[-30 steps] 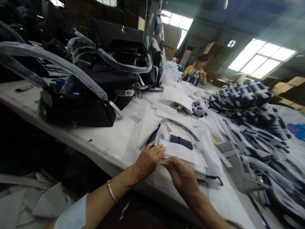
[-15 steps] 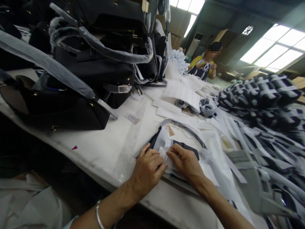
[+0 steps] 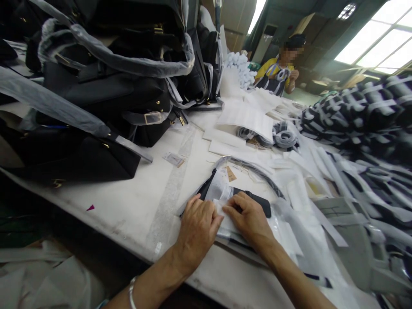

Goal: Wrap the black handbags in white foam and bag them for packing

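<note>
A black handbag (image 3: 259,202) lies flat near the table's front edge, its wrapped handle (image 3: 272,182) arching away from me. Thin white wrapping (image 3: 220,189) covers part of the bag's front. My left hand (image 3: 198,223) rests on the bag's left side, its thumb and fingers closed on the wrapping. Just to its right, my right hand (image 3: 249,219) pinches the same wrapping between thumb and curled fingers. The fingertips almost meet, and what lies under them is hidden. A brown tag (image 3: 230,174) shows inside the handle's loop.
Black handbags (image 3: 96,159) with wrapped straps are stacked at the left. White sheets (image 3: 247,118) and rolled straps (image 3: 285,138) lie farther back. Wrapped black pieces (image 3: 360,111) pile up at the right, behind a grey bag (image 3: 341,223). Across the table is a person (image 3: 278,71) in yellow.
The view has shifted slightly, so the stacked bags sit farther left. Both hands stay at the wrapping, with only small finger movements.
</note>
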`<state>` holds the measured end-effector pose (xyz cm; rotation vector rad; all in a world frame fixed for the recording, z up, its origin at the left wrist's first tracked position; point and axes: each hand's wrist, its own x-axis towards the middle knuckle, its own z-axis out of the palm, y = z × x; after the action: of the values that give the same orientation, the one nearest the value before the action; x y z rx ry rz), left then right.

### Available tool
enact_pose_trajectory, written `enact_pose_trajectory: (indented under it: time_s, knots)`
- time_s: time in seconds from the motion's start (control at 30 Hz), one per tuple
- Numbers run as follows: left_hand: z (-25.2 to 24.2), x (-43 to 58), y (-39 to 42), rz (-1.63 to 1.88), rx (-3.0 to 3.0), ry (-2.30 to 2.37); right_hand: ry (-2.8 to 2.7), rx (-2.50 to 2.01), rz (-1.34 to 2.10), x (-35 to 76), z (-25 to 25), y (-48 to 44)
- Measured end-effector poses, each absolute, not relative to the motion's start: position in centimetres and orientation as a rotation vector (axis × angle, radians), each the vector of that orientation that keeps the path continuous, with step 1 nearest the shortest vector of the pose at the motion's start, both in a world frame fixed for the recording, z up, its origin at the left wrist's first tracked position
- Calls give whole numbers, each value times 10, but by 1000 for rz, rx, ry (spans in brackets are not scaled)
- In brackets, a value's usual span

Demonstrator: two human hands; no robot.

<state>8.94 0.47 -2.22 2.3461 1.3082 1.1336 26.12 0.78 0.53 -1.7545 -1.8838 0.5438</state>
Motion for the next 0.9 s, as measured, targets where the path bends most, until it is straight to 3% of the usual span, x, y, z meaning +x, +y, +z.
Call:
enact_pose_trajectory:
  time_s: [0.2, 0.4, 0.63, 0.9]
  knots:
    - [-11, 90, -10, 1251, 2695, 1143, -1895, -1867, 535, 257, 9, 9]
    - [-21, 95, -31, 920, 2898, 1169, -1908, -1971, 471, 255, 13, 12]
    - [-28, 93, -31, 872, 2898, 1156, -1862, -1949, 371, 259, 29, 22]
    - [-28, 89, -29, 974, 2931, 1105, -1294, -2137, 114, 430, 107, -75]
